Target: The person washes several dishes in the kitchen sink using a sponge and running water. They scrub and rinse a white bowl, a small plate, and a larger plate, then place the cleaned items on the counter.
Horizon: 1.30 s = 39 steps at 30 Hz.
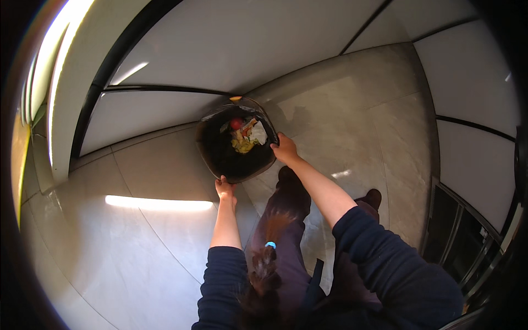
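Observation:
Both hands hold the rim of a dark trash bin (210, 159), which is lined with a black bag and seen from above. My left hand (225, 188) grips the rim at the near side, thumb uppermost. On the right side of the rim, my right hand (284, 149) is closed over the edge. Inside lie yellowish food scraps (242, 145), a round red item (236, 123) and a crumpled white paper or plastic piece (258, 133). A small orange-yellow piece (235, 98) is at the far rim. Whether the bin touches the floor cannot be told.
White panels (173, 109) with black edging stand just behind the bin, and more panels (474, 152) are at the right. Grey tiles (165, 239) cover the floor. My shoes (373, 199) are near the bin. A dark framed unit (458, 227) stands at the lower right.

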Each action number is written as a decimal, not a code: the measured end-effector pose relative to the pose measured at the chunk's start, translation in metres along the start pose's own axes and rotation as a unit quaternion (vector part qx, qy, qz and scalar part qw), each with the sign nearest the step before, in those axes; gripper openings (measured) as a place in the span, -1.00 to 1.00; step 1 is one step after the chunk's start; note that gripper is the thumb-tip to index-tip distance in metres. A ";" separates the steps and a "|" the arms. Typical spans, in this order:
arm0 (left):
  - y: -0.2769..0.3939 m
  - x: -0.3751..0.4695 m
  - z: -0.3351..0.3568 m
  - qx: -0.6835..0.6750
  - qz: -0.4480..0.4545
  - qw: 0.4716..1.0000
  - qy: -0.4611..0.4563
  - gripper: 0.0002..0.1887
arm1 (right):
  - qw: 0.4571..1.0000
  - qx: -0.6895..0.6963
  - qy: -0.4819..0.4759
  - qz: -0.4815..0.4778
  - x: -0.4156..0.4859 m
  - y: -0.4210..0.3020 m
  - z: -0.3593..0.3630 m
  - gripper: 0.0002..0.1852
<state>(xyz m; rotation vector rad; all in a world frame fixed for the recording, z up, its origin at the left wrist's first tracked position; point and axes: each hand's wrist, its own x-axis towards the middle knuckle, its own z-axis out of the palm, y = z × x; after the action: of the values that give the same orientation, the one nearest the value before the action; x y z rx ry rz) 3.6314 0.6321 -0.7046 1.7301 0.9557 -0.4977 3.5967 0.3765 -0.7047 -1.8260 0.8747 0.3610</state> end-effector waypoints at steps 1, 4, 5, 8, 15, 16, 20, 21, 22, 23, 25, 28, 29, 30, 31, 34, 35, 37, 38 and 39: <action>0.004 0.009 -0.007 0.000 -0.006 1.000 0.007 -0.86 | 1.000 -0.001 -0.004 0.005 0.001 -0.010 0.007 -0.59; 0.012 0.026 -0.017 -0.035 -0.015 0.999 -0.006 -0.85 | 0.999 -0.025 -0.033 0.019 0.007 -0.029 0.020 -0.54; 0.017 0.031 -0.019 -0.045 -0.017 0.999 -0.012 -0.85 | 0.999 -0.022 -0.024 0.014 0.008 -0.035 0.024 -0.53; 0.021 0.041 -0.034 -0.057 -0.039 0.998 0.013 -0.83 | 0.997 -0.039 -0.062 0.009 0.006 -0.047 0.035 -0.42; 0.044 -0.054 -0.016 -0.003 0.136 0.990 0.032 -0.93 | 1.000 0.001 -0.009 -0.026 -0.050 0.028 -0.013 -0.35; 0.052 -0.086 -0.026 0.265 0.179 0.946 0.048 -0.89 | 0.992 0.056 -0.111 0.029 -0.078 0.019 -0.051 -0.33; 0.053 -0.197 -0.042 0.247 0.232 0.923 -0.183 -0.54 | 0.993 -0.079 0.050 0.075 -0.217 0.110 -0.154 -0.44; 0.041 -0.201 -0.043 0.230 0.193 0.925 -0.235 -0.59 | 0.989 -0.079 0.047 0.119 -0.263 0.110 -0.198 -0.46; 0.044 -0.229 -0.040 0.221 0.245 0.897 -0.294 -0.60 | 0.980 -0.070 0.073 0.173 -0.308 0.113 -0.236 -0.48; 0.071 -0.249 -0.032 0.217 0.300 0.861 -0.348 -0.60 | 0.970 -0.045 0.113 0.208 -0.336 0.101 -0.263 -0.51; 0.135 -0.338 -0.006 0.235 0.258 0.836 -0.424 -0.59 | 0.948 -0.071 0.173 0.257 -0.409 0.143 -0.304 -0.56; 0.181 -0.384 0.039 0.327 0.289 0.705 -0.559 -0.58 | 0.872 0.126 0.314 0.354 -0.510 0.166 -0.329 -0.65; 0.195 -0.391 0.052 0.350 0.281 0.667 -0.595 -0.59 | 0.848 0.173 0.329 0.377 -0.533 0.152 -0.340 -0.67; 0.205 -0.390 0.068 0.394 0.278 0.620 -0.619 -0.60 | 0.825 0.229 0.343 0.386 -0.553 0.146 -0.340 -0.69; 0.225 -0.410 0.083 0.455 0.318 0.560 -0.615 -0.60 | 0.800 0.284 0.356 0.391 -0.571 0.144 -0.341 -0.70; 0.265 -0.451 0.127 0.502 0.394 0.502 -0.584 -0.63 | 0.746 0.410 0.372 0.370 -0.595 0.120 -0.334 -0.72; 0.270 -0.459 0.143 0.493 0.401 0.513 -0.577 -0.63 | 0.732 0.444 0.373 0.357 -0.595 0.111 -0.333 -0.72; 0.285 -0.492 0.174 0.477 0.435 0.503 -0.575 -0.66 | 0.712 0.496 0.370 0.331 -0.590 0.103 -0.334 -0.71; 0.285 -0.503 0.192 0.465 0.438 0.519 -0.568 -0.68 | 0.705 0.509 0.379 0.315 -0.583 0.098 -0.344 -0.74; 0.284 -0.515 0.211 0.452 0.442 0.534 -0.562 -0.69 | 0.698 0.522 0.388 0.299 -0.577 0.095 -0.359 -0.77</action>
<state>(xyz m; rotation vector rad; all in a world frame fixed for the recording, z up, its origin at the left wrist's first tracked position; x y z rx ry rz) 3.5756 0.2150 -0.2428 1.8388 -1.3330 -1.2563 3.0782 0.2664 -0.2685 -0.4937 1.7848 -0.5310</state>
